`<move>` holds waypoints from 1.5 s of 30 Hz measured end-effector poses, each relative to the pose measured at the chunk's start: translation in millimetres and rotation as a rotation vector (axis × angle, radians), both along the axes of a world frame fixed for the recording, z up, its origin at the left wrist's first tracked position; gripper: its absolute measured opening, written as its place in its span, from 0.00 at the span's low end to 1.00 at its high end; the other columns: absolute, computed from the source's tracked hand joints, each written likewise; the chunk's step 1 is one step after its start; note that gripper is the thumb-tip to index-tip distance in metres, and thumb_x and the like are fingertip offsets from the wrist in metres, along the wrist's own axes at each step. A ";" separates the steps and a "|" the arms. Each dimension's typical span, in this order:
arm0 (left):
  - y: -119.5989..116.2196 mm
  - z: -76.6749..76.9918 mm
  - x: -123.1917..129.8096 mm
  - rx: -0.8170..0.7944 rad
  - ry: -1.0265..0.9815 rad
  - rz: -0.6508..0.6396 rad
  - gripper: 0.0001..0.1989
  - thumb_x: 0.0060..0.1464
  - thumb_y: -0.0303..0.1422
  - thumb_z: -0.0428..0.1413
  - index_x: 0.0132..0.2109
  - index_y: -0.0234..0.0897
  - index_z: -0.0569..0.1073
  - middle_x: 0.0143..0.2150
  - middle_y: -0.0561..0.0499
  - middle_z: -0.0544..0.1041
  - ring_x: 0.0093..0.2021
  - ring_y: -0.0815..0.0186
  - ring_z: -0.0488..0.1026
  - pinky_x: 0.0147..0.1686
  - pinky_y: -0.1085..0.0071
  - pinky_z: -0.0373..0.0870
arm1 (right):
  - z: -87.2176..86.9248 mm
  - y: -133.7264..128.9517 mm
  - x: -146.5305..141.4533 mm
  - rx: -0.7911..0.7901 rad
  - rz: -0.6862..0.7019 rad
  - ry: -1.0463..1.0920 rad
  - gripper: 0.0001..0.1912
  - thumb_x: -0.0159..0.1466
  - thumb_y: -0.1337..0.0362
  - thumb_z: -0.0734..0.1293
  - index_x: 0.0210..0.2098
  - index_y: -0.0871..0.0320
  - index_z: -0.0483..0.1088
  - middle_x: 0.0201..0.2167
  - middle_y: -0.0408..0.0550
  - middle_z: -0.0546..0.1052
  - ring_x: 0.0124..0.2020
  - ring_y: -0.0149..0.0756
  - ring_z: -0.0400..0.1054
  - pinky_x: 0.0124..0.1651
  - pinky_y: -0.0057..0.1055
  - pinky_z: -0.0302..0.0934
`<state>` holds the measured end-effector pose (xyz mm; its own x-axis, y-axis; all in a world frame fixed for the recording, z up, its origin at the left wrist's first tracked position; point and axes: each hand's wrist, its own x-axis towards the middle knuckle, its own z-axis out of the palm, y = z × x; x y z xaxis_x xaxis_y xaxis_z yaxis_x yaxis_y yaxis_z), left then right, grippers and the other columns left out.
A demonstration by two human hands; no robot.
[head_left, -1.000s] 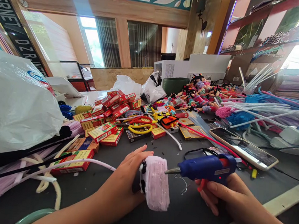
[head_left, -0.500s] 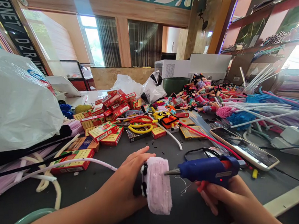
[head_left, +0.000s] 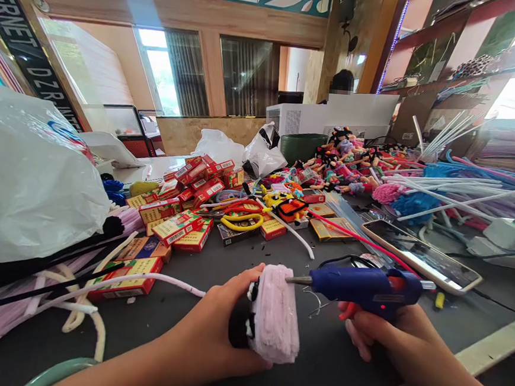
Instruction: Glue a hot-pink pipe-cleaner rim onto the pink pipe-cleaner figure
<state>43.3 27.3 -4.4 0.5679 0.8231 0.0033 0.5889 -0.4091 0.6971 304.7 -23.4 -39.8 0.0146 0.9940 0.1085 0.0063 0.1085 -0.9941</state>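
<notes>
A small block wrapped in pale pink fuzzy strips (head_left: pixel 277 316), with a black and white side, is gripped in my left hand (head_left: pixel 211 326). A pale pink pipe cleaner (head_left: pixel 161 277) runs leftward from beside that hand. My right hand (head_left: pixel 388 340) holds a blue glue gun (head_left: pixel 357 286) with a red trigger and a small red light. Its metal nozzle points left and meets the block's upper right edge. Thin strings of glue hang below the nozzle.
Red boxes (head_left: pixel 183 226), a yellow toy figure (head_left: pixel 279 202) and yellow-handled scissors (head_left: pixel 243 221) lie ahead. A phone (head_left: pixel 422 253) and pipe cleaners (head_left: pixel 453 193) are on the right. A white bag (head_left: pixel 31 181) stands left. Behind the monitor (head_left: pixel 362 112) a person's head (head_left: pixel 343 81) shows.
The block has tilted slightly in my left hand, showing more of its black side. The glue gun has risen a little, its nozzle nearer the block's top. A person's head has appeared behind the monitor.
</notes>
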 end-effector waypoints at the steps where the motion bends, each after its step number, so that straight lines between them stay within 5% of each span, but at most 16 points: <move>1: -1.3 3.5 0.2 -0.051 0.017 0.007 0.48 0.36 0.37 0.69 0.65 0.45 0.59 0.59 0.46 0.72 0.56 0.47 0.69 0.60 0.52 0.62 | -0.6 -0.3 0.1 0.007 -0.008 -0.003 0.18 0.53 0.48 0.73 0.27 0.58 0.73 0.15 0.40 0.69 0.14 0.29 0.60 0.21 0.28 0.58; 10: -1.8 6.8 -0.4 -0.261 0.061 0.024 0.53 0.31 0.42 0.70 0.65 0.44 0.59 0.59 0.44 0.69 0.59 0.42 0.63 0.61 0.47 0.58 | 16.1 -11.1 -14.2 -0.121 -0.223 0.024 0.13 0.43 0.55 0.77 0.23 0.56 0.77 0.18 0.43 0.74 0.19 0.33 0.65 0.27 0.31 0.59; 24: -1.1 10.0 -1.3 -0.297 0.082 0.014 0.55 0.31 0.45 0.69 0.66 0.42 0.57 0.60 0.41 0.68 0.59 0.41 0.63 0.61 0.46 0.58 | 12.6 -11.7 -7.6 -0.195 -0.070 0.009 0.14 0.47 0.51 0.77 0.30 0.50 0.81 0.22 0.43 0.76 0.26 0.36 0.68 0.35 0.35 0.61; 36: 1.1 5.9 -0.7 -0.219 0.044 -0.059 0.49 0.34 0.41 0.70 0.64 0.43 0.62 0.51 0.48 0.76 0.51 0.48 0.71 0.52 0.59 0.70 | 16.2 -13.1 -7.3 -0.169 0.061 0.093 0.24 0.48 0.40 0.75 0.29 0.55 0.78 0.22 0.43 0.75 0.22 0.32 0.67 0.30 0.31 0.62; 45: 0.0 9.3 0.1 -0.218 0.050 -0.058 0.51 0.33 0.39 0.71 0.65 0.43 0.61 0.54 0.46 0.75 0.54 0.46 0.70 0.55 0.55 0.66 | 4.5 -0.7 4.3 -0.074 0.205 0.073 0.23 0.53 0.41 0.73 0.31 0.57 0.75 0.22 0.45 0.76 0.20 0.32 0.68 0.27 0.31 0.64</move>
<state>43.4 27.4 4.9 0.6089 0.7675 -0.2006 0.6050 -0.2858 0.7431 309.0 -24.0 -35.2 -0.1831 0.9822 0.0416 -0.0802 0.0272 -0.9964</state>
